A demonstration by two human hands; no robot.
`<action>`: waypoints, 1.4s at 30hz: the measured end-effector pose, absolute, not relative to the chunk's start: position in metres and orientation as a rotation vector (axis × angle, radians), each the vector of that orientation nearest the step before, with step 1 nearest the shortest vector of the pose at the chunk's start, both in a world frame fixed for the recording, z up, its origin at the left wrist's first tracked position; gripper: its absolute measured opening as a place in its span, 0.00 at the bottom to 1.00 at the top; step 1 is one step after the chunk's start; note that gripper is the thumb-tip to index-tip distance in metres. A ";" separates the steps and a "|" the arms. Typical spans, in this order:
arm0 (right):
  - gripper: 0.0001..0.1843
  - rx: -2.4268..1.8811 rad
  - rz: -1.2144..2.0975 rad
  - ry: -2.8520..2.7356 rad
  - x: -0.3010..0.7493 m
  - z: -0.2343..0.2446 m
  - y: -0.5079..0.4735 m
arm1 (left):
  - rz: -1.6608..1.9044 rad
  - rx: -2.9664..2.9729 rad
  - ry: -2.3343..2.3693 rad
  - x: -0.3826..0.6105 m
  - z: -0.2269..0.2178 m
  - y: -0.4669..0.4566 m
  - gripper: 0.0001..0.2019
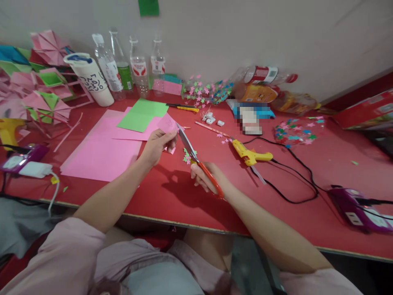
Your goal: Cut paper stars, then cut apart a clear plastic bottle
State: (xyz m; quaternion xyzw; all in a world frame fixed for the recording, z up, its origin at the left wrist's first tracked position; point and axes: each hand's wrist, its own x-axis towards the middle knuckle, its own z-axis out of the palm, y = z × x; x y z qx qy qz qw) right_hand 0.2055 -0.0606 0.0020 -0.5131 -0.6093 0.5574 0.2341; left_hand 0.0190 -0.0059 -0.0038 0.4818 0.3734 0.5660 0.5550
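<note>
Pinched in my left hand (159,144) is a small piece of pink paper (168,123), raised a little off the table. My right hand (211,178) grips a pair of scissors (190,148) by its orange-red handles. The blade tips point up and left and meet the pink paper's right edge; whether they are cutting it I cannot tell. Green and pink paper stars (187,157) lie under the blades. To the left, a green sheet (143,114) rests over larger pink sheets (101,147).
A yellow glue gun (250,153) with a black cord lies to the right, near a purple power strip (359,211). A yellow utility knife (184,107) lies behind. Several plastic bottles (139,69) and a white cup (92,80) line the wall. Folded paper flowers (49,104) fill the left.
</note>
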 end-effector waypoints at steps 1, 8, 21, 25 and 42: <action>0.25 -1.405 1.530 -1.674 0.206 0.002 -0.060 | 1.335 1.141 0.882 0.019 -0.003 -0.006 0.16; 0.26 -1.486 1.499 -1.684 0.205 0.002 -0.060 | 1.348 1.116 0.862 0.019 -0.004 -0.006 0.15; 0.26 -1.512 1.491 -1.684 0.206 0.004 -0.060 | 1.364 1.071 0.879 0.018 -0.005 -0.003 0.12; 0.26 -1.548 1.494 -1.659 0.205 0.007 -0.060 | 1.378 1.032 0.893 0.018 -0.004 -0.004 0.11; 0.29 -1.475 1.581 -1.679 0.211 -0.011 -0.050 | 1.538 1.051 0.893 0.011 -0.004 0.000 0.12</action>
